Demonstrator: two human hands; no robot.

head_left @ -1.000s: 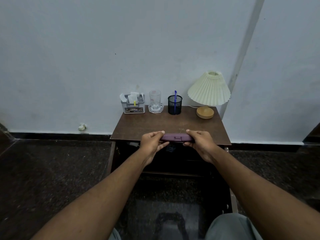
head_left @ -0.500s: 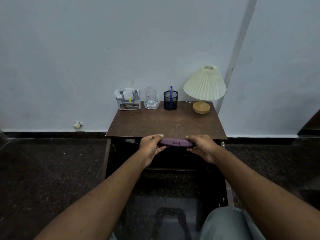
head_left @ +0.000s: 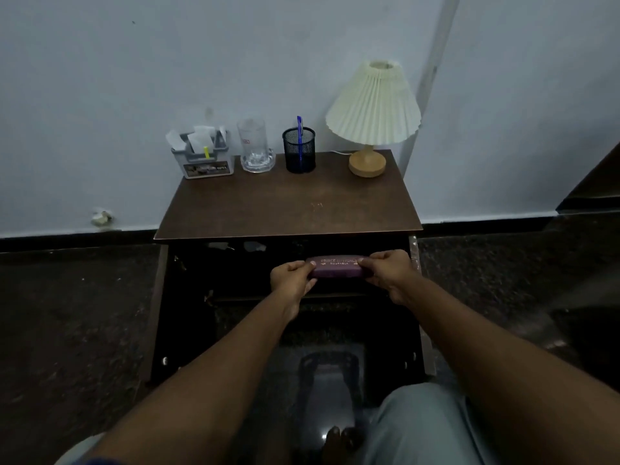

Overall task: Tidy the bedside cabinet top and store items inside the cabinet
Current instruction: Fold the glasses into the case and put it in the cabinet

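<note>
A purple spectacle case (head_left: 337, 267) with gold lettering is held level between both hands, just below the front edge of the brown cabinet top (head_left: 288, 209) and in front of the dark open cabinet interior (head_left: 235, 273). My left hand (head_left: 292, 276) grips its left end and my right hand (head_left: 385, 270) grips its right end. Along the back of the top stand a grey organiser with papers (head_left: 205, 155), a glass mug (head_left: 255, 148), a black mesh pen cup with a blue pen (head_left: 299, 150) and a pleated lamp (head_left: 373, 112).
The cabinet's doors stand open at both sides (head_left: 157, 310). Small pale items (head_left: 235, 246) lie on the upper shelf inside. Dark speckled floor surrounds the cabinet, and my knees (head_left: 412, 427) are at the bottom. The wall is close behind.
Both hands have lowered the purple case from the front edge of the cabinet top down in front of the open interior. The view has moved closer.
</note>
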